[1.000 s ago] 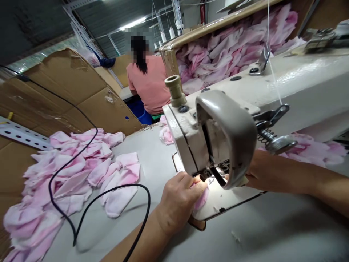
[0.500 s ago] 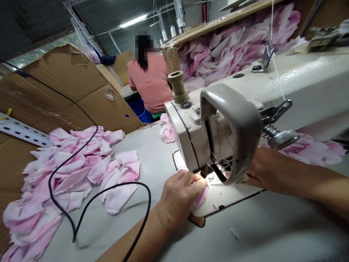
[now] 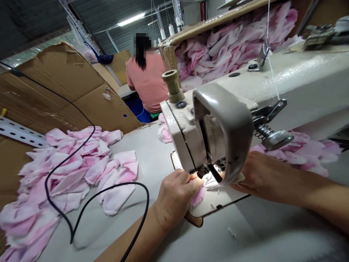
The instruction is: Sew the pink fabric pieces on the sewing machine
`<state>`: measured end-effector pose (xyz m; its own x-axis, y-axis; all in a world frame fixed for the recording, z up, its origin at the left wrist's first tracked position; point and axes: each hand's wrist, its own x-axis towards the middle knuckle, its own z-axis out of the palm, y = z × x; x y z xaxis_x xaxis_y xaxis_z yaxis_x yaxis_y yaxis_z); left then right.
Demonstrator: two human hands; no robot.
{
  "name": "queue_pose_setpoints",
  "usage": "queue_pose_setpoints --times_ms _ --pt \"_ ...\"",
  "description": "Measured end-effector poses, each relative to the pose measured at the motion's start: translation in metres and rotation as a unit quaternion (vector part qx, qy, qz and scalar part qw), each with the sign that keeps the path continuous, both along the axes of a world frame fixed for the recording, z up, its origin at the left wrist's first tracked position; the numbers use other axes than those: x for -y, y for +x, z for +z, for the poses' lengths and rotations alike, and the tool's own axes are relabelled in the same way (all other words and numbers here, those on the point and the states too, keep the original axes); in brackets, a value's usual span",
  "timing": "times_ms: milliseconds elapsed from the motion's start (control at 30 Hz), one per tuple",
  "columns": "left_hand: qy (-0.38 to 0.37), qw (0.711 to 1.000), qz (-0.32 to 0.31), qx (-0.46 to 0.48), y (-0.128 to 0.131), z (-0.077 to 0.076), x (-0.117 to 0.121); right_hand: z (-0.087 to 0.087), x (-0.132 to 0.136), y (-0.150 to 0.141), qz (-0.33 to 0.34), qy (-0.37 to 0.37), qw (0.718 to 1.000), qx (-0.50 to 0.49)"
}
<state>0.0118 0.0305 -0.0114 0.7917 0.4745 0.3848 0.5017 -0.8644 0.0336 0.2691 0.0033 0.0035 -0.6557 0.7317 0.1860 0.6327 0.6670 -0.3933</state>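
Note:
A sewing machine (image 3: 180,134) stands before me, its lamp lighting the needle area. My left hand (image 3: 177,193) is closed on a small piece of pink fabric (image 3: 198,196), pinched at the left of the needle. To the right of the machine head is my right hand (image 3: 255,174), with its fingers partly behind the machine's grey guard (image 3: 240,127); what they hold, if anything, is hidden. White thread (image 3: 274,78) runs down to the tension spring and knob (image 3: 278,140).
Pink and white fabric pieces (image 3: 68,163) are heaped on the left of the table (image 3: 152,167), with a black cable (image 3: 109,187) looping over them. More pieces (image 3: 302,149) lie behind my right hand. Beyond are a cardboard box (image 3: 65,94) and a seated person (image 3: 147,80).
My right hand has shifted left and slightly down beside the machine head, uncovering more fabric behind it. My left hand keeps its pinch by the needle. The whole view has moved slightly.

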Motion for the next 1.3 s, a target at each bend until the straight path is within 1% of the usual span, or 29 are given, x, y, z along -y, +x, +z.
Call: queue_pose_setpoints --times_ms 100,167,300,467,633,800,900,967,1033,1133,1300 --pt "-0.029 1.000 0.001 -0.007 -0.001 0.002 -0.001 0.000 -0.001 0.004 0.024 0.039 0.999 -0.008" --pt "-0.034 0.999 -0.005 0.000 -0.003 0.001 -0.001 0.000 -0.001 0.005 0.029 0.068 0.997 -0.008" --pt "0.011 0.999 -0.022 0.035 -0.003 0.000 -0.002 -0.004 -0.001 0.000 0.027 0.102 0.994 0.009" --pt "0.034 0.999 -0.022 0.029 -0.002 0.002 -0.003 -0.010 0.004 -0.009 0.032 0.143 0.989 0.019" --pt "0.053 0.998 -0.017 0.023 -0.003 0.000 -0.004 -0.006 0.007 -0.014 0.027 0.124 0.992 0.005" --pt "0.065 0.998 -0.014 0.016 -0.001 -0.003 -0.003 -0.006 0.005 -0.011 0.031 0.141 0.989 0.015" --pt "0.096 0.995 -0.005 0.013 0.002 -0.002 0.000 -0.005 0.001 -0.005 0.029 0.099 0.995 0.001" --pt "0.107 0.994 0.001 0.009 0.003 -0.002 0.002 -0.004 -0.001 0.000 0.006 0.065 0.998 -0.020" --pt "0.104 0.994 0.001 0.010 0.003 -0.002 0.003 -0.002 -0.003 0.002 -0.027 0.051 0.998 -0.040" --pt "0.101 0.995 0.002 0.011 0.003 -0.003 0.004 -0.002 -0.005 0.001 -0.052 0.066 0.995 -0.046" --pt "0.095 0.995 -0.004 0.020 0.003 -0.004 0.004 -0.005 -0.007 -0.003 -0.052 0.117 0.991 -0.044"
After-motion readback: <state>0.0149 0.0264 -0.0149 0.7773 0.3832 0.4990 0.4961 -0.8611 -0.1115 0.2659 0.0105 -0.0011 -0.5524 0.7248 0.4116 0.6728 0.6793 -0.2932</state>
